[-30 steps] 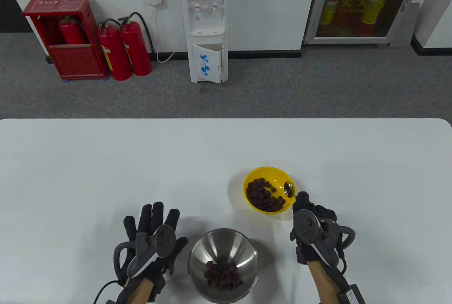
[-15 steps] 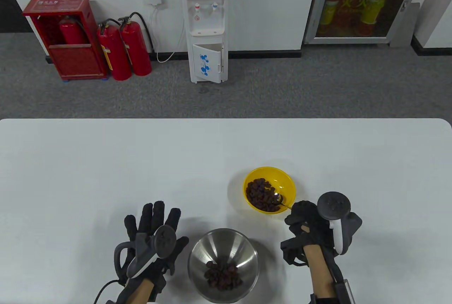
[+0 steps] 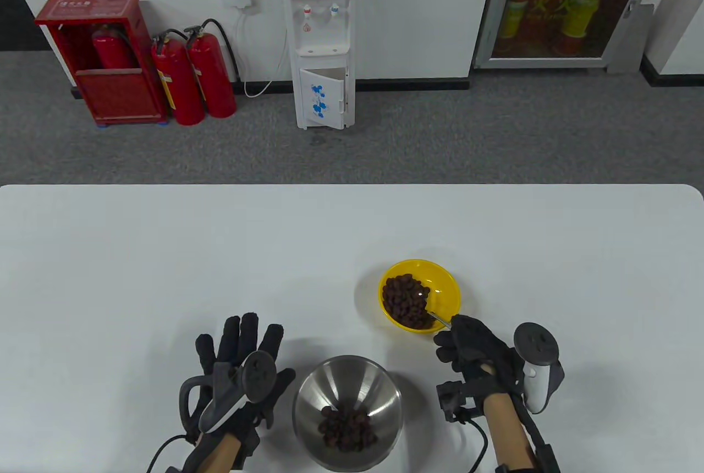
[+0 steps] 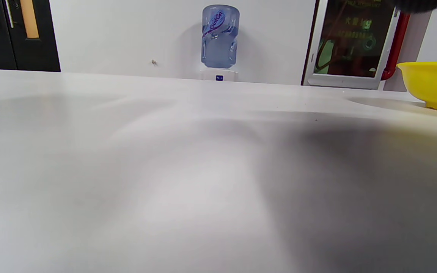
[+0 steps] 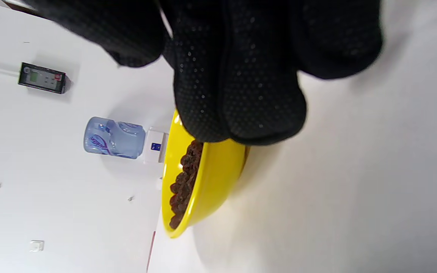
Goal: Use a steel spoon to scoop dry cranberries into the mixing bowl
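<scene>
A yellow bowl [image 3: 446, 289] of dry cranberries [image 3: 406, 298] stands right of centre; it also shows in the right wrist view [image 5: 211, 178] and at the right edge of the left wrist view [image 4: 433, 85]. A steel mixing bowl [image 3: 379, 385] near the front edge holds some cranberries [image 3: 346, 429]. My right hand [image 3: 467, 344] grips the steel spoon's handle [image 3: 440, 319] at the yellow bowl's near rim; the spoon's bowl is buried in the cranberries. My left hand [image 3: 242, 368] rests flat on the table, fingers spread, left of the steel bowl, holding nothing.
The white table [image 3: 220, 253] stretches far and left of the bowls. Beyond its far edge stand a water dispenser [image 3: 319, 38] and red fire extinguishers [image 3: 192, 77] on the floor.
My right hand has moved down and left and rolled over, and the spoon has swept from the yellow bowl's right side into the cranberries. The left hand has stayed put.
</scene>
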